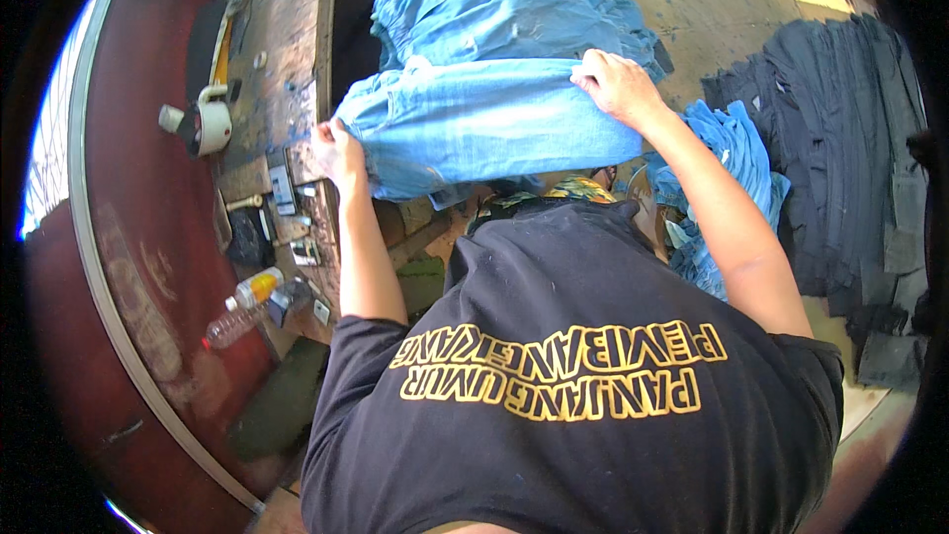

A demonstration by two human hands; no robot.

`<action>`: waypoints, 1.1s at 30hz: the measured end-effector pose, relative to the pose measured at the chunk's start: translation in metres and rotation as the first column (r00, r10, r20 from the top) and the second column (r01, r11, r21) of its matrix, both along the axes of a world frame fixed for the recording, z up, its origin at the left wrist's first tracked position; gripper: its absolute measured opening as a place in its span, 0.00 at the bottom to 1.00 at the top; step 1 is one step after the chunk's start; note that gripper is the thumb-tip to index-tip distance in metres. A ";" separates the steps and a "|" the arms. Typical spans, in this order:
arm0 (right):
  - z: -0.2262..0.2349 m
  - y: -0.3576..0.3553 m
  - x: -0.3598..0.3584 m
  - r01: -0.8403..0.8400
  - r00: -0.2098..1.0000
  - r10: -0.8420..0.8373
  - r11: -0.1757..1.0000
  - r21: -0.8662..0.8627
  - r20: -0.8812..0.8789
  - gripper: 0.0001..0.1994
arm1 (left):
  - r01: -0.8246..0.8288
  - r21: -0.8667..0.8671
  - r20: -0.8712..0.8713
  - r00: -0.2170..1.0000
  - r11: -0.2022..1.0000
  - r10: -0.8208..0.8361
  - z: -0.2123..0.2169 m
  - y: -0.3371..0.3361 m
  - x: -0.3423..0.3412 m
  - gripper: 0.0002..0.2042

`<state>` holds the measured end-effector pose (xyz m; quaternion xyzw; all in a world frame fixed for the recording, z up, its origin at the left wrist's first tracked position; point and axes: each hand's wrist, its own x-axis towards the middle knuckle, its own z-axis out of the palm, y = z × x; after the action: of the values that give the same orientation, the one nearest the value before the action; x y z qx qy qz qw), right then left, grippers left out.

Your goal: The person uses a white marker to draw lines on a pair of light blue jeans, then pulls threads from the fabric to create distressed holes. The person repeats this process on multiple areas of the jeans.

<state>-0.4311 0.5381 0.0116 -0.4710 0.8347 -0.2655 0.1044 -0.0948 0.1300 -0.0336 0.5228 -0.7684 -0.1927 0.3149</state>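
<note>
A pair of light-blue jeans [514, 124], folded lengthwise, is stretched sideways between my hands in front of me. My left hand [341, 153] is closed on its left end, close to the edge of a wooden bench. With thumb and fingers, my right hand [618, 87] pinches the upper edge toward the other end. Just beyond lies a large heap of blue denim [494, 5], partly covered by the jeans I hold. More crumpled blue denim [736, 153] lies beside my right forearm.
Dark folded garments [840, 138] are stacked at the right. Along the left, the worn wooden bench [282, 40] carries a white mug-like container [210, 127] and small items. A yellow-labelled bottle [254, 289] and a clear red-capped bottle [232, 327] lie nearer me, beside a dark red panel [138, 188].
</note>
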 end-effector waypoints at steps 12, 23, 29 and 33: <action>-0.001 -0.058 0.054 0.368 0.929 -0.324 0.759 -0.538 0.179 0.12 | 0.882 -0.176 0.398 0.471 0.438 -0.787 0.040 0.094 -0.088 0.26; -0.012 -0.062 0.179 0.405 0.895 -0.445 0.842 -0.356 -0.034 0.11 | 0.887 0.417 0.237 0.102 0.196 -0.966 0.043 0.095 -0.208 0.41; -0.009 -0.063 0.167 0.267 0.941 -0.325 0.883 -0.387 -0.092 0.13 | 0.681 0.722 -0.015 -0.166 -0.125 -0.986 0.030 0.089 -0.251 0.42; -0.015 -0.087 0.154 0.304 0.914 -0.388 0.847 -0.437 -0.116 0.10 | 0.800 0.599 0.012 0.041 0.040 -0.999 0.021 0.095 -0.241 0.25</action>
<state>-0.2766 0.4509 -0.0037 -0.3477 0.8378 -0.4002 -0.1307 -0.3354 0.2250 -0.0122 -0.0319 -0.8967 -0.3943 -0.1985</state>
